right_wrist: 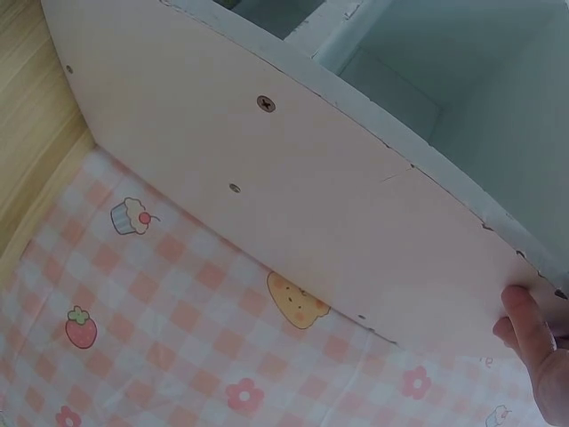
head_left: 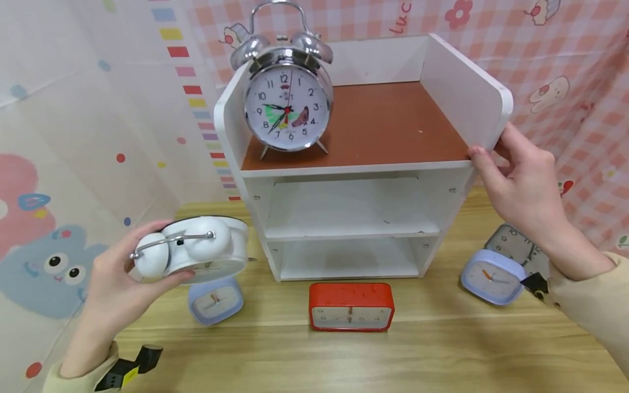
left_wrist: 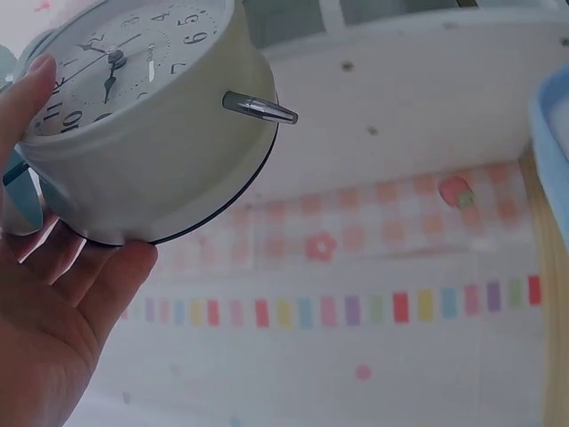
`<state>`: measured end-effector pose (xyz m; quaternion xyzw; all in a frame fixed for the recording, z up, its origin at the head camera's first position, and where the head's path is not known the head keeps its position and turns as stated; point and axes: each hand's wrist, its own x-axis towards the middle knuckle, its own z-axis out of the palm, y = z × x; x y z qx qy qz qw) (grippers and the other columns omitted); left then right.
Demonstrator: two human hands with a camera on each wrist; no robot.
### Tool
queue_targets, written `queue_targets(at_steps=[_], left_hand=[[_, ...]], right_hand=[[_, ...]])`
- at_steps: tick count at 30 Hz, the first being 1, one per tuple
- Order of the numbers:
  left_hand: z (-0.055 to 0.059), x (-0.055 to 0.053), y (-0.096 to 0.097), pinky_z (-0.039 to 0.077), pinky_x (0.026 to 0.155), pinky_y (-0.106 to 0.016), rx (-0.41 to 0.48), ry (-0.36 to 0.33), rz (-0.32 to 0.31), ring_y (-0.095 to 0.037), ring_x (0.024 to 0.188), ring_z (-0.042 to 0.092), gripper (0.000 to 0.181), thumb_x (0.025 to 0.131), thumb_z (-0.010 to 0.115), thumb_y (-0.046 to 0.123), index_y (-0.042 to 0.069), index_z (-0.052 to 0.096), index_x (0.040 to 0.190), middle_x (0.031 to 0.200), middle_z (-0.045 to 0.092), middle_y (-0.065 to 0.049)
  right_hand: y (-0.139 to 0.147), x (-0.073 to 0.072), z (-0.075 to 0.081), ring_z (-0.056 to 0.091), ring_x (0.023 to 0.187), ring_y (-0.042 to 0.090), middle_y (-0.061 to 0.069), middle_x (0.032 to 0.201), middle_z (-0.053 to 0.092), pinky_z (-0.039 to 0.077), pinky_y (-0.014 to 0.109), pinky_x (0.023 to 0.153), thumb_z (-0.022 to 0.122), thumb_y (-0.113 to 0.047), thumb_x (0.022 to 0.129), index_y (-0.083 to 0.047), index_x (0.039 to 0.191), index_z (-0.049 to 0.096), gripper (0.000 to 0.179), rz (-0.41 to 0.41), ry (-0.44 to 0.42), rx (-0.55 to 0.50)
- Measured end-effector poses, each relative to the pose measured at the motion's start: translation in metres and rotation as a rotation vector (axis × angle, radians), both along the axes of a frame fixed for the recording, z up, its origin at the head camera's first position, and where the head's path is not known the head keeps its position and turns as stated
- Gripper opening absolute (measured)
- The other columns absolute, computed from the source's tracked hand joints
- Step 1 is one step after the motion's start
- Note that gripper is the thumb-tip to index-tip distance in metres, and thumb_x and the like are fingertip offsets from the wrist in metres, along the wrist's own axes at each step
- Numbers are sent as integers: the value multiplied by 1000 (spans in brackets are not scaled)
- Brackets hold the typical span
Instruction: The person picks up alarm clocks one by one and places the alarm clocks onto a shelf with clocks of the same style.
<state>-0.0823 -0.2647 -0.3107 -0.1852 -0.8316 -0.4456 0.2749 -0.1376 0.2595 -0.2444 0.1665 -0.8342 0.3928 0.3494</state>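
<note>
My left hand [head_left: 115, 278] grips a white twin-bell alarm clock [head_left: 208, 245], tipped with its bells toward me, off the table left of a small white shelf [head_left: 354, 234]. In the left wrist view, my thumb lies over the rim of the clock's dial [left_wrist: 116, 67] and my fingers curl under its back; one metal foot [left_wrist: 258, 108] sticks out. My right hand [head_left: 528, 180] holds the shelf's right side panel, thumb at the front edge of the brown top board. In the right wrist view, fingertips [right_wrist: 524, 325] touch the panel's outer face.
A silver twin-bell alarm clock [head_left: 288, 109] stands on the shelf's top left. A red clock [head_left: 351, 297] sits on the table in front. Lilac clocks stand at left [head_left: 216, 300] and right [head_left: 493, 277], the right one before a grey clock [head_left: 511, 243]. Patterned cloth hangs behind.
</note>
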Motion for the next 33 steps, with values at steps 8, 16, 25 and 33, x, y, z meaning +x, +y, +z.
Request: queue_targets(at_steps=[8, 16, 25, 33], left_hand=[[10, -4, 28, 50, 84, -5, -20, 57, -102, 4, 101, 67, 89, 46, 92, -21, -2, 69, 130, 119, 73, 23], [21, -9, 70, 52, 90, -8, -35, 81, -198, 7, 107, 67, 87, 50, 97, -13, 1, 69, 131, 125, 70, 27], [29, -16, 109, 52, 94, -11, -115, 81, -300, -2, 109, 67, 81, 58, 101, 2, 8, 69, 132, 122, 76, -9], [35, -21, 129, 54, 93, -16, -136, 62, -388, -13, 109, 68, 79, 62, 101, 8, 5, 66, 134, 122, 75, -8]], right_hand=[[0, 0, 0, 66, 107, -16, -25, 118, 67, 51, 0, 89, 65, -6, 102, 1, 136, 65, 35, 7, -7, -13], [0, 1, 0, 65, 106, -17, -25, 117, 67, 50, 0, 89, 65, -6, 102, 1, 135, 65, 34, 5, -8, -17], [1, 0, -1, 65, 107, -17, -23, 119, 68, 50, 1, 90, 65, -7, 102, 0, 136, 65, 35, -2, -8, -7], [0, 0, -1, 65, 107, -16, -20, 120, 69, 51, 1, 90, 65, -7, 102, 0, 136, 65, 35, -1, -5, -6]])
